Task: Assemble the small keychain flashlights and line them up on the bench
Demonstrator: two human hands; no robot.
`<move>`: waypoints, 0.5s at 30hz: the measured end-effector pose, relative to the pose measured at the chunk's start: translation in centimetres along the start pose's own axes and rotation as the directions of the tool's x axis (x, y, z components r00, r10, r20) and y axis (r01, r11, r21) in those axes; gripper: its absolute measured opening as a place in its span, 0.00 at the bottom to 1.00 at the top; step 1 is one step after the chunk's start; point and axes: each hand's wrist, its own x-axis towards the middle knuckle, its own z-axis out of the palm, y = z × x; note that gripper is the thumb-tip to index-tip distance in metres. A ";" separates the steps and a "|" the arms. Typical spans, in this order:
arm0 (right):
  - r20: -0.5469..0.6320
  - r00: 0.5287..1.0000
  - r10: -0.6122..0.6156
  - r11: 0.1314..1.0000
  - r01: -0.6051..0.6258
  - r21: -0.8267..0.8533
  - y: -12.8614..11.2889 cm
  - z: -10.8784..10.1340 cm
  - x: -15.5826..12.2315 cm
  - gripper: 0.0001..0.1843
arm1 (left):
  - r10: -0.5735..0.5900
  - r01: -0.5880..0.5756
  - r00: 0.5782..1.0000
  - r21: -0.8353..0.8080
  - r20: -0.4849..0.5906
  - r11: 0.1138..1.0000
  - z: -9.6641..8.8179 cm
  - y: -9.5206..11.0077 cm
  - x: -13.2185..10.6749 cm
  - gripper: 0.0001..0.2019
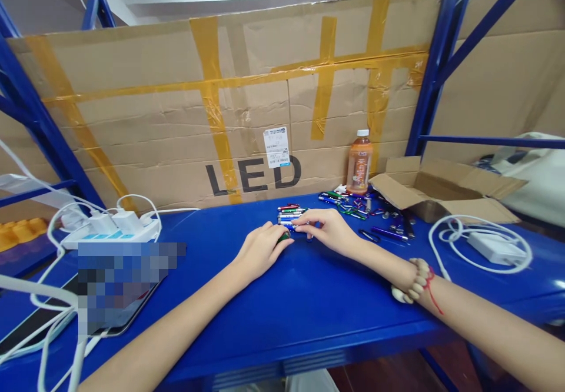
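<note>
My left hand (263, 249) rests on the blue tabletop with its fingers curled round a small dark green metallic tube (283, 237), mostly hidden by the fingers. Beside it, my right hand (329, 231) has its thumb and fingertips closed at the end of a blue and silver small tube (289, 226). Just beyond the fingertips, several similar tubes lie side by side, among them a red one (289, 207). Further right, a loose pile of small coloured metal tubes and carabiner clips (353, 208) spreads over the table.
An orange drink bottle (359, 165) stands behind the pile, near an open cardboard box (441, 189). A white adapter with coiled cable (497, 246) lies at right. On the left are a power strip (112, 236), cables and a tablet-like device (128, 315). A cardboard wall (154, 133) closes the back.
</note>
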 end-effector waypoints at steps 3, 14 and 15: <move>0.017 0.999 -0.042 0.998 0.041 0.046 -0.1 0.2 -0.1 0.12 | 0.021 -0.022 1.000 -0.005 -0.020 1.000 0.2 -0.1 0.0 0.12; -0.039 0.998 0.054 0.994 -0.050 0.094 -1.2 -0.2 0.0 0.11 | 0.059 -0.058 0.998 0.029 -0.032 0.998 0.1 0.1 -0.1 0.16; -0.046 0.996 0.079 0.991 -0.074 0.115 -1.3 -0.2 0.1 0.11 | 0.055 -0.054 0.998 0.030 -0.033 0.998 0.1 0.1 -0.1 0.16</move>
